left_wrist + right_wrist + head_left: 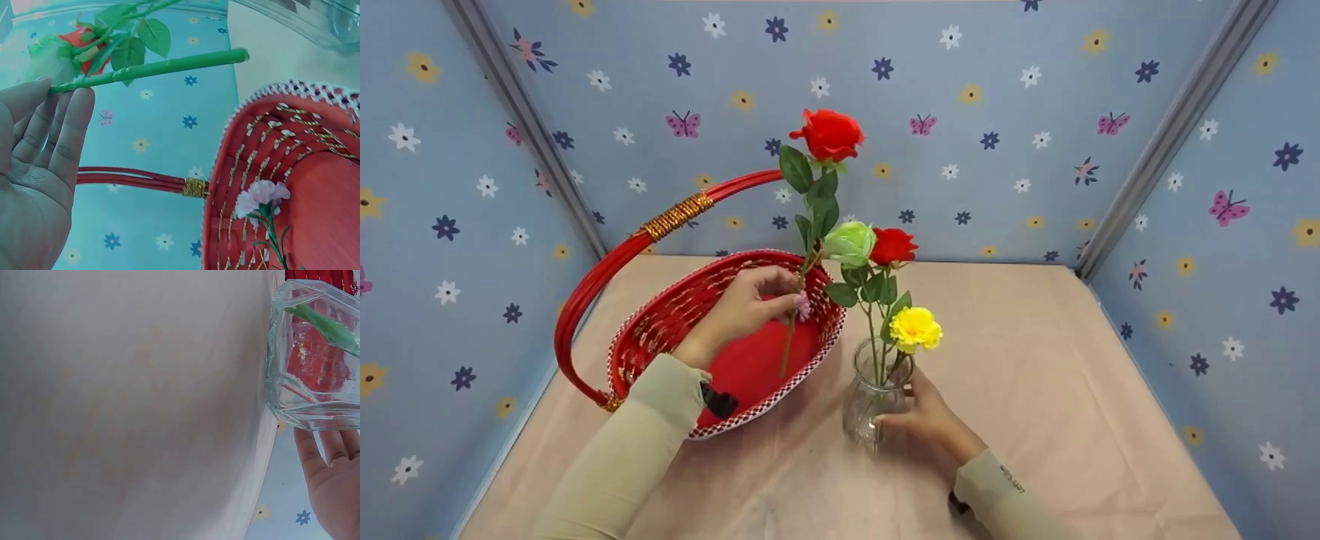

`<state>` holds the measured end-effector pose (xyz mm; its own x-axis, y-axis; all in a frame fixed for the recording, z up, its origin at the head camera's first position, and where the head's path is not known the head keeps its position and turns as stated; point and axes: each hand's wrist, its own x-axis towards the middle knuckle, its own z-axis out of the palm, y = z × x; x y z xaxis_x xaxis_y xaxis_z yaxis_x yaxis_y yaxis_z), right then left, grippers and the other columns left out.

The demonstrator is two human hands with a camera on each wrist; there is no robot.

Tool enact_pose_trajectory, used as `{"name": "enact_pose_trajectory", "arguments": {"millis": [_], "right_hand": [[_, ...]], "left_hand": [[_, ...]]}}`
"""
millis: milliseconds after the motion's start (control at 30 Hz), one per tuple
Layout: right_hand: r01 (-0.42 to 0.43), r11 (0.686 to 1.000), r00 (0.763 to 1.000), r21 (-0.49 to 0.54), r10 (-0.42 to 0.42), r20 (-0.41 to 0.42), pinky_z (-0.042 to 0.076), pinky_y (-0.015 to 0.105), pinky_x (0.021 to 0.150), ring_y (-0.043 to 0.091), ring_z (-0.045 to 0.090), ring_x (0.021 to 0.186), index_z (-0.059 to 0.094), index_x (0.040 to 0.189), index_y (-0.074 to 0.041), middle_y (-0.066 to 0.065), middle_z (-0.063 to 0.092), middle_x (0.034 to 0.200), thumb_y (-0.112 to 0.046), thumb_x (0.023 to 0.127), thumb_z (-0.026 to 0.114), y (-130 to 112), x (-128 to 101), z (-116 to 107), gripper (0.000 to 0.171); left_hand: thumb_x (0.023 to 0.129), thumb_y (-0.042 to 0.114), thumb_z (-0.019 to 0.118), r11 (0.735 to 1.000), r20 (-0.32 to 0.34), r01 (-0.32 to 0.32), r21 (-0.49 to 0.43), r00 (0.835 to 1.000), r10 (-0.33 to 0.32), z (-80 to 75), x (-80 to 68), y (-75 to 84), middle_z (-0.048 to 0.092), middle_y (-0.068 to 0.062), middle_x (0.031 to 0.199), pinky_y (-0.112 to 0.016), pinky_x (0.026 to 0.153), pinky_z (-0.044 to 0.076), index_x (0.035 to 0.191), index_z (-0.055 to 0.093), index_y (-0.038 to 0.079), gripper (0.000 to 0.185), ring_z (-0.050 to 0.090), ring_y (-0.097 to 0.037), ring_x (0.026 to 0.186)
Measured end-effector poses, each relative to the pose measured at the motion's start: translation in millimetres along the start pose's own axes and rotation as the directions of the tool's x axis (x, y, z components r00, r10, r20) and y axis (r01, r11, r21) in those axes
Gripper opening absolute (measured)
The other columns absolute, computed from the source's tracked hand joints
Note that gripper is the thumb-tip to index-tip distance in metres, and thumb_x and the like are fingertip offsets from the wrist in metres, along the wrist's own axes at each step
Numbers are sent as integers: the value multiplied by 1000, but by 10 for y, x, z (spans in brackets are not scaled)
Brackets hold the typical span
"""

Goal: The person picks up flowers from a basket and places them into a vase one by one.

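Now, line by line, from the hands outward.

Left hand (742, 304): over the basket, fingers pinching a rose stem; in the left wrist view the fingertips (70, 115) press against the green stem while the palm lies open.
Held rose (829, 135): red bloom high above the basket, stem (152, 68) running down through the fingers, lower end over the red basket floor; roughly upright, leaning a little to the right at the top.
Right hand (926, 416): against the right side of the vase, fingers laid on the glass; in the right wrist view the fingers (315, 453) touch the base. How far they curl round the glass I cannot tell.
Vase (877, 394): clear glass, upright on the table, just right of the basket rim.
In the vase: a pale green rose (850, 244), a second red rose (894, 246) beside it, and a yellow flower (915, 328) lower, at the vase mouth.
Basket (660, 322): red woven oval with a white-edged rim, its red handle (607, 262) arching to the left with a gold wrap.
In the basket: a small pink flower (261, 197) lying against the inner wall.
Table (1035, 375): covered in a beige cloth.
Walls (997, 75): blue, printed with flowers and butterflies.
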<state>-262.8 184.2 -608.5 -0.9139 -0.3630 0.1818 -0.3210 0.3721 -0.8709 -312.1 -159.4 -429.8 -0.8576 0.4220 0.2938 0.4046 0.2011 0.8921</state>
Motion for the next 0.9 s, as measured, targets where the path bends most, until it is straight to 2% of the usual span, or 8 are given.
{"name": "enact_pose_trajectory", "arguments": {"millis": [67, 200, 333, 500, 633, 767, 900], "right_hand": [[-13, 1000, 1000, -2, 13, 2, 53, 60, 112, 38, 64, 129, 38, 161, 3, 21, 63, 148, -23, 74, 101, -2, -4, -1, 111], [-32, 999, 999, -12, 32, 9, 52, 60, 114, 38, 63, 132, 37, 164, -4, 19, 61, 151, -26, 75, 101, -19, -14, -9, 113], [-39, 999, 999, -7, 39, 12, 52, 60, 114, 38, 63, 133, 35, 165, -4, 19, 60, 153, -27, 75, 101, -26, -17, -11, 114], [-45, 999, 999, -6, 45, 7, 52, 60, 114, 39, 63, 132, 35, 165, -4, 20, 61, 151, -25, 75, 101, -24, -16, -7, 113], [-38, 999, 999, 1, 38, 6, 53, 60, 113, 39, 63, 131, 37, 164, -3, 20, 62, 150, -25, 75, 101, -25, -15, -7, 113], [-19, 1000, 1000, 1, 19, 8, 53, 59, 113, 38, 64, 130, 36, 164, -1, 20, 62, 151, -26, 74, 101, -28, -14, -11, 114], [-3, 1000, 1000, 0, 3, 9, 54, 59, 112, 38, 64, 130, 35, 164, 0, 21, 61, 151, -25, 74, 101, -22, -18, -8, 114]], "left_hand": [[103, 4, 72, 1000, 2, -1, -18, 1000, 1, 22, 1, 50, 79, -8, 95, -32, 71, 66, 113, 74, -1, 11, 76, -16, 82], [102, 1, 72, 1000, 4, -3, -25, 1000, 3, 75, 8, 159, 77, -9, 95, -31, 71, 66, 114, 74, -3, 13, 76, -20, 80], [101, 4, 74, 1000, -8, -2, -10, 1000, 2, 159, 41, 252, 76, -11, 98, -30, 70, 66, 116, 74, -7, 19, 74, -18, 76], [101, 4, 75, 1000, -54, -2, -24, 999, 1, 306, 100, 356, 75, -15, 99, -30, 69, 66, 116, 72, -12, 23, 72, -13, 75], [100, 3, 75, 1000, -102, 12, -22, 995, -14, 432, 140, 428, 75, -16, 99, -30, 69, 66, 116, 73, -11, 21, 73, -21, 80], [101, 5, 75, 1000, -123, 15, -4, 992, -15, 545, 178, 492, 76, -18, 102, -31, 72, 66, 117, 73, -9, 22, 74, -33, 86], [101, 6, 75, 999, -136, -11, 44, 991, 17, 651, 213, 521, 77, -18, 103, -29, 73, 65, 117, 74, -9, 22, 75, -33, 84]]}}
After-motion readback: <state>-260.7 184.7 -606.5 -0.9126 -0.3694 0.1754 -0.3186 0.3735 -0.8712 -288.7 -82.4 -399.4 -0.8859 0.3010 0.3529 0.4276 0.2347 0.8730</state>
